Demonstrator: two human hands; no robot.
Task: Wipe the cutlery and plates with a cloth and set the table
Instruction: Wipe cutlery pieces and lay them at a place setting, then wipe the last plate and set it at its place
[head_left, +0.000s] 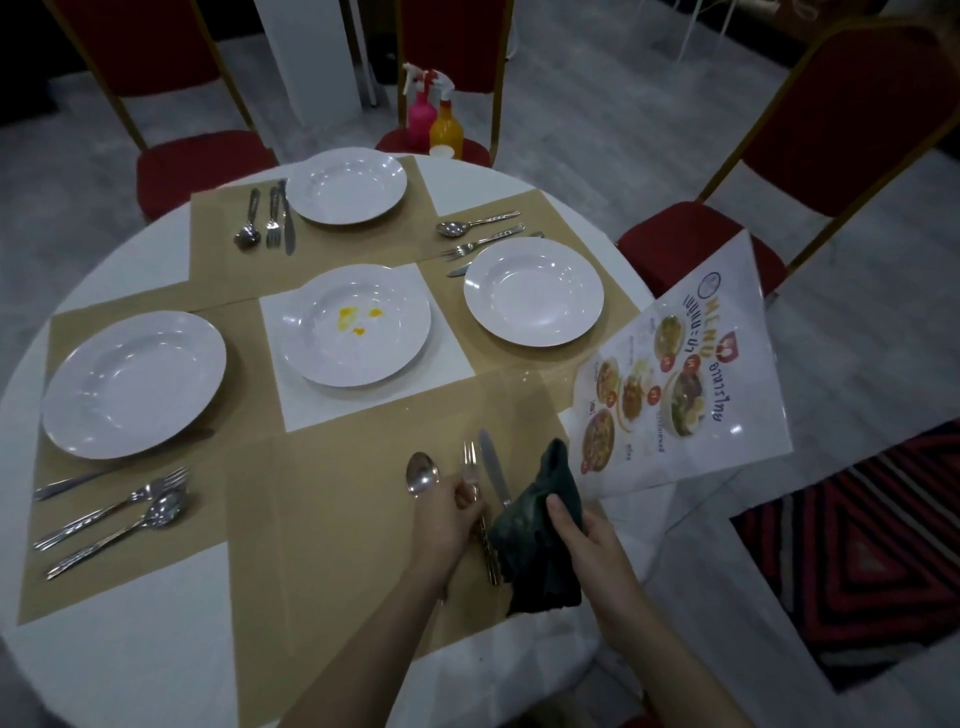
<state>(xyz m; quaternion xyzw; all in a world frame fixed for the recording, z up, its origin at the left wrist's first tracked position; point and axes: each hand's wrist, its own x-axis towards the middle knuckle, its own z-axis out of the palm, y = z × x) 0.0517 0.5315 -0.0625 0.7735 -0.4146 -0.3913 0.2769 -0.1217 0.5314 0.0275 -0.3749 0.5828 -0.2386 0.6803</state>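
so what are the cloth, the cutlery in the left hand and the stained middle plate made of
Cloth: soft dark fabric; it folds and creases.
Cutlery: polished metal, likely steel; bright mirror glints.
Stained plate: glossy white, ceramic or melamine, cannot tell; sharp highlights.

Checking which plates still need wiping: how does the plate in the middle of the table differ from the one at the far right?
The middle plate carries yellow-orange smears in its well; the right plate looks clean. The middle plate sits on a white square, the right plate on a tan placemat with cutlery beside it. Both are round, white and deep-welled.
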